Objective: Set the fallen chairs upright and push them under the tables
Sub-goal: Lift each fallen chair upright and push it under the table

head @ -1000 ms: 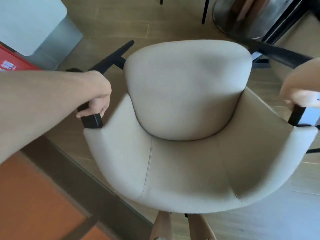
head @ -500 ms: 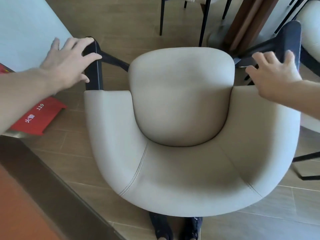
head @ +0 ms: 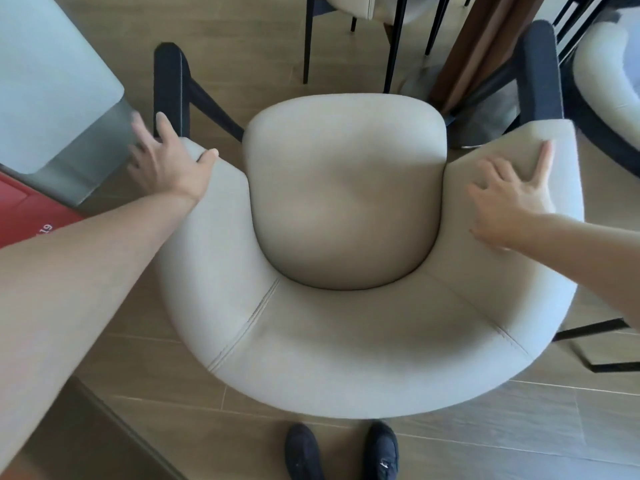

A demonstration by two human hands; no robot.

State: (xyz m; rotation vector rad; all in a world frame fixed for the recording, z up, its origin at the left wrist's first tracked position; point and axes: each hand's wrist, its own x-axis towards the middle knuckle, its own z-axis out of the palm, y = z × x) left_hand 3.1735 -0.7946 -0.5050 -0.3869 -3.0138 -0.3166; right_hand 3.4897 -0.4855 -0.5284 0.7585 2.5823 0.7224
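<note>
Wood-look floor [head: 263, 39] all round, pale planks running across, and the chair [head: 346, 341] stands upright on it right in front of the person, seen from straight above. It's a cream tub chair with a rounded seat cushion [head: 346, 192] in the middle and a padded back that curves round both sides. Two dark armrests [head: 169, 84] stick out forward from the ends of that curve.

Left hand [head: 166, 164] lies flat on the left end of the padded back, just behind the dark armrest, fingers spread and straight, thumb along the top edge, so the grip is wide and not closed on anything. Right hand [head: 509, 199] is on the right end of the padding, also wide, fingers splayed, one finger pointing up toward the far corner. It's a bit blurred, so I can't tell how firmly it presses.

Out past the chair's front is a brown table leg [head: 478, 46], with thin black legs of another cream chair [head: 360, 5] beside it at the top edge. A third cream chair [head: 606, 74] sits at the right, just beside the right armrest. At left is a grey-white cabinet [head: 52, 81] and a red box [head: 20, 209] below it. Two dark shoes [head: 341, 452] show at the bottom, just behind the chair back.
</note>
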